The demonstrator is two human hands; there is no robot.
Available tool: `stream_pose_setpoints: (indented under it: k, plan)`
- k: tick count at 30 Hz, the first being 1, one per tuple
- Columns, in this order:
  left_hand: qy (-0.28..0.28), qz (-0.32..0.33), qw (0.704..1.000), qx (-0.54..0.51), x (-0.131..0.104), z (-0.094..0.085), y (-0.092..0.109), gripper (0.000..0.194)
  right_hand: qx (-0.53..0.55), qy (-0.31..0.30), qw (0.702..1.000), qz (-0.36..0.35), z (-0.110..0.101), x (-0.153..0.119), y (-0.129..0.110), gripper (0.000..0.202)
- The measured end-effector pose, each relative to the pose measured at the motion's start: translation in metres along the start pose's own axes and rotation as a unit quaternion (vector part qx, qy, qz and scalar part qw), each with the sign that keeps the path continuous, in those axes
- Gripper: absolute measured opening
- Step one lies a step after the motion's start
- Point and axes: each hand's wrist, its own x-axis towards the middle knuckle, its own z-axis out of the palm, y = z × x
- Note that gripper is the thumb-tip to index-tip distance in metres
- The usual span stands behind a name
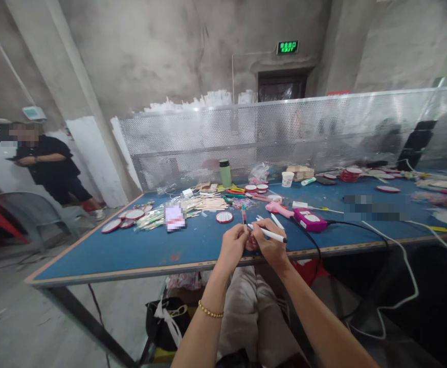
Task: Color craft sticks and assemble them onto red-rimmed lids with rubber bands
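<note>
Near the table's front edge my left hand (234, 244) pinches a thin stick with a red and green upper end (243, 212), which stands upright between the fingers. Close beside it, my right hand (271, 248) is closed around a white marker pen (270, 234) with a black end. The pen's other end points at the stick, but whether they touch cannot be made out. Just behind my hands lies a round, red-rimmed white disc (224, 217). A few white pens (277, 221) lie beyond my right hand.
Pale wooden sticks (211, 202) and more red-rimmed discs (134, 213) lie to the left on the blue table (104, 258). A green bottle (225, 174), a paper cup (287, 179) and a purple box with cables (310, 220) stand behind. A person (54, 161) stands at far left.
</note>
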Motion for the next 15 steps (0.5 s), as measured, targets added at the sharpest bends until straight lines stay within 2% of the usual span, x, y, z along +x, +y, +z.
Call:
stream_pose_setpoints:
  k: [5,15]
  plan:
    - [-0.005,-0.007,1.0,-0.013,-0.0011,0.0009,0.0026,0.021,-0.003,0.001,1.0,0.013,-0.0004,-0.0007,0.0007,0.018]
    - [0.001,-0.001,1.0,-0.016,-0.0018,0.0016,0.0038,0.023,-0.009,0.002,1.0,-0.007,0.0011,-0.0003,0.0012,0.019]
